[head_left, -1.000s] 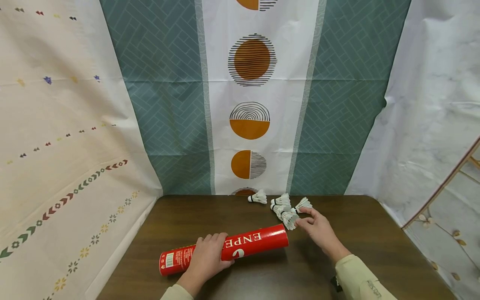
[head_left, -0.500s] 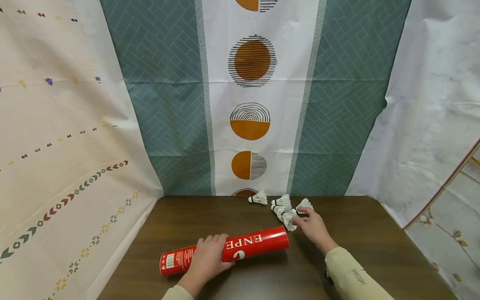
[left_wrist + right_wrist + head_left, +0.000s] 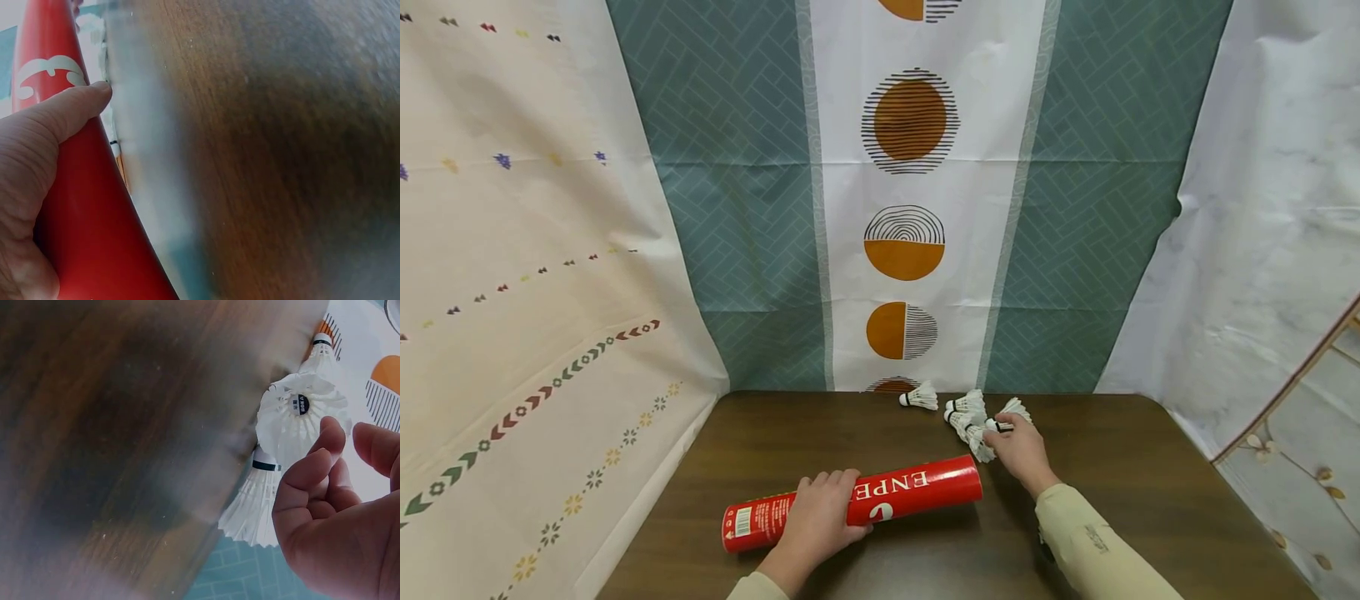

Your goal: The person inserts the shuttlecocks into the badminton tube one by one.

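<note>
My left hand point(image 3: 823, 512) grips a red shuttlecock tube point(image 3: 917, 486) around its middle, its printed end tilted up to the right. In the left wrist view the thumb point(image 3: 78, 106) lies along the red tube point(image 3: 94, 206). My right hand point(image 3: 1022, 450) reaches to a shuttlecock point(image 3: 1017, 408) at the right of a small pile, its fingers overlapping the cork end. In the right wrist view the right hand point(image 3: 337, 512) has bent fingers, with a gap between thumb and fingertips, beside a white shuttlecock point(image 3: 253, 506). Another shuttlecock point(image 3: 281, 431) shows its open feather end.
Several shuttlecocks point(image 3: 967, 403) lie bunched left of the right hand. One more shuttlecock point(image 3: 919, 396) sits apart near the back edge of the brown table point(image 3: 805, 433). A patterned curtain point(image 3: 760, 250) hangs directly behind the table.
My right hand has moved slightly forward and left, from beside the pile to the cork of the right-hand shuttlecock. The left hand and the tube have stayed in place.
</note>
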Tool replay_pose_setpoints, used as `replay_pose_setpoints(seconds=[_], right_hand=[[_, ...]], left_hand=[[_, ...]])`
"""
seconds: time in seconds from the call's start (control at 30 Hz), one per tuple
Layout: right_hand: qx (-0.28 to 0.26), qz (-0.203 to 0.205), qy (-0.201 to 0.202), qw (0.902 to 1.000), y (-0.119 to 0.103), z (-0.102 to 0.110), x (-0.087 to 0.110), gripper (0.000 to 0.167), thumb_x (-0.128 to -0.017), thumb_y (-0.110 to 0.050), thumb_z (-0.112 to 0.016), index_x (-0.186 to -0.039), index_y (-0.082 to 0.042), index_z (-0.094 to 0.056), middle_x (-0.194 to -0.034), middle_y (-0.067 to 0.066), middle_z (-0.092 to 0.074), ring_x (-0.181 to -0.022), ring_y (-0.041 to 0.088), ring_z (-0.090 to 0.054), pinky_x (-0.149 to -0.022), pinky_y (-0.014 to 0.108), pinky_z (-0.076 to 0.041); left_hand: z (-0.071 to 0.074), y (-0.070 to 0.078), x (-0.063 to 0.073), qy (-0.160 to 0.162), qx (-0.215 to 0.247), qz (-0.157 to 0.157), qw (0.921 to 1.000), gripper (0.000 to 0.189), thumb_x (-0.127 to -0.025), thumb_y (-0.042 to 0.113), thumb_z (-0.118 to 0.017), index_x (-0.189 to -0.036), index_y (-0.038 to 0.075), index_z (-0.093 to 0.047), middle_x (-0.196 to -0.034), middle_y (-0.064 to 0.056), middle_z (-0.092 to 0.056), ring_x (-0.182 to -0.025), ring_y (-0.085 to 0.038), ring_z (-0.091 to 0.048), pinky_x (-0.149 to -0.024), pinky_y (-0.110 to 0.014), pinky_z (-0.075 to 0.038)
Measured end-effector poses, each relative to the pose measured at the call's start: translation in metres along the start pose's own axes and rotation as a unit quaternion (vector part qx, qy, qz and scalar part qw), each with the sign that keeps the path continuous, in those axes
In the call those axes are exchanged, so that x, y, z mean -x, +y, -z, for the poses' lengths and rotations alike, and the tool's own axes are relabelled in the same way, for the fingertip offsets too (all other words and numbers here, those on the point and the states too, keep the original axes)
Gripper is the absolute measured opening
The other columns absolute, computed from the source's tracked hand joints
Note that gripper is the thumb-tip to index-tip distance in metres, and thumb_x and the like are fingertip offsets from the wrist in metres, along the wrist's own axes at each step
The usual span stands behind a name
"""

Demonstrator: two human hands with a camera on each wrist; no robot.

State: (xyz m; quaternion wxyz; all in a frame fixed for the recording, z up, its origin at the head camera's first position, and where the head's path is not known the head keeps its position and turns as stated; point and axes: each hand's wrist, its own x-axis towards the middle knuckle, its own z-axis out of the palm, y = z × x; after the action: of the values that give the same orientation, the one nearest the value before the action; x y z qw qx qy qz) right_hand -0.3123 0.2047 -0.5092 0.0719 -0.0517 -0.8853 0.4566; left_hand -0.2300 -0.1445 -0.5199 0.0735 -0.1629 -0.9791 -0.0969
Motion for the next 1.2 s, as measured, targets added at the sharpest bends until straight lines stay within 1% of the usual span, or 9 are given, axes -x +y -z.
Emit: replay_pose_setpoints(seconds=[0.13,0.27,0.43,0.6,0.77,0.93,1.07,1.13,1.2], right_hand=[[0.001,-0.005,0.008,1.0,0.002,-0.002,-0.003,0.047,-0.094,-0.015,-0.07,-0.135,0.008,-0.063,-0.112,0.028,-0.079,-0.102,0.035,-0.078,-0.069,0.033,-0.056],[-0.01,-0.019,0.022,0.9995,0.007,0.001,-0.002,0.045,-0.092,-0.012,-0.07,-0.133,0.005,-0.066,-0.111,0.026,-0.08,-0.101,0.034,-0.079,-0.068,0.029,-0.053],[-0.017,-0.027,0.016,0.9994,0.014,0.016,0.001,0.052,-0.092,-0.014,-0.071,-0.142,0.0,-0.062,-0.111,0.023,-0.081,-0.1,0.03,-0.078,-0.07,0.029,-0.051],[-0.028,0.009,-0.017,0.9994,0.026,0.044,0.011,0.062,-0.096,-0.015,-0.074,-0.153,-0.002,-0.052,-0.11,0.019,-0.081,-0.101,0.022,-0.077,-0.08,0.029,-0.053],[-0.012,0.056,-0.061,0.9965,0.027,0.076,0.033,0.067,-0.1,-0.024,-0.076,-0.159,-0.015,-0.045,-0.109,0.007,-0.082,-0.102,0.008,-0.073,-0.086,0.028,-0.052],[-0.038,0.122,-0.119,0.9847,0.02,0.086,0.049,0.07,-0.099,-0.021,-0.078,-0.16,-0.016,-0.043,-0.101,0.002,-0.083,-0.095,0.003,-0.072,-0.081,0.024,-0.053],[-0.064,0.171,-0.175,0.9675,0.011,0.073,0.054,0.069,-0.099,-0.018,-0.078,-0.159,-0.013,-0.043,-0.1,0.002,-0.083,-0.094,0.005,-0.073,-0.081,0.024,-0.055],[-0.083,0.182,-0.2,0.9591,0.007,0.063,0.056,0.068,-0.1,-0.019,-0.076,-0.159,-0.01,-0.042,-0.102,0.004,-0.083,-0.095,0.008,-0.074,-0.082,0.025,-0.056],[-0.103,0.182,-0.212,0.9547,0.003,0.054,0.058,0.065,-0.102,-0.018,-0.074,-0.158,-0.007,-0.042,-0.106,0.008,-0.082,-0.097,0.01,-0.075,-0.083,0.025,-0.058]], left_hand=[[-0.002,0.0,0.001,0.005,-0.002,-0.004,1.0,0.081,-0.068,0.052,-0.098,-0.132,0.016,-0.063,-0.12,-0.007,-0.076,-0.104,-0.028,-0.07,-0.09,-0.056,-0.056],[-0.004,0.0,0.001,0.009,-0.006,-0.01,0.9999,0.081,-0.069,0.054,-0.097,-0.132,0.016,-0.063,-0.119,-0.006,-0.076,-0.103,-0.028,-0.07,-0.09,-0.056,-0.056],[-0.003,0.0,0.002,0.002,-0.003,-0.003,1.0,0.081,-0.069,0.053,-0.098,-0.132,0.016,-0.063,-0.12,-0.006,-0.076,-0.104,-0.027,-0.07,-0.09,-0.055,-0.056],[-0.002,0.0,0.001,0.003,0.002,-0.002,1.0,0.081,-0.07,0.052,-0.098,-0.133,0.016,-0.062,-0.121,-0.007,-0.076,-0.105,-0.027,-0.07,-0.091,-0.056,-0.056],[0.001,-0.002,0.0,0.013,0.008,0.002,0.9999,0.082,-0.069,0.051,-0.098,-0.132,0.016,-0.061,-0.121,-0.007,-0.076,-0.104,-0.028,-0.07,-0.089,-0.055,-0.056],[0.004,0.0,0.001,0.023,0.005,0.003,0.9997,0.081,-0.067,0.051,-0.099,-0.131,0.015,-0.063,-0.12,-0.007,-0.077,-0.102,-0.027,-0.071,-0.086,-0.053,-0.055],[0.001,0.004,0.0,0.019,0.005,-0.01,0.9998,0.081,-0.068,0.051,-0.099,-0.131,0.016,-0.062,-0.12,-0.007,-0.077,-0.103,-0.027,-0.071,-0.087,-0.054,-0.056],[-0.001,0.007,-0.001,0.014,0.005,-0.015,0.9998,0.081,-0.069,0.051,-0.098,-0.132,0.016,-0.062,-0.121,-0.007,-0.076,-0.104,-0.027,-0.07,-0.089,-0.054,-0.056],[-0.003,0.01,-0.002,0.01,0.006,-0.017,0.9998,0.081,-0.069,0.052,-0.098,-0.133,0.016,-0.062,-0.121,-0.006,-0.076,-0.104,-0.027,-0.07,-0.089,-0.055,-0.055]])
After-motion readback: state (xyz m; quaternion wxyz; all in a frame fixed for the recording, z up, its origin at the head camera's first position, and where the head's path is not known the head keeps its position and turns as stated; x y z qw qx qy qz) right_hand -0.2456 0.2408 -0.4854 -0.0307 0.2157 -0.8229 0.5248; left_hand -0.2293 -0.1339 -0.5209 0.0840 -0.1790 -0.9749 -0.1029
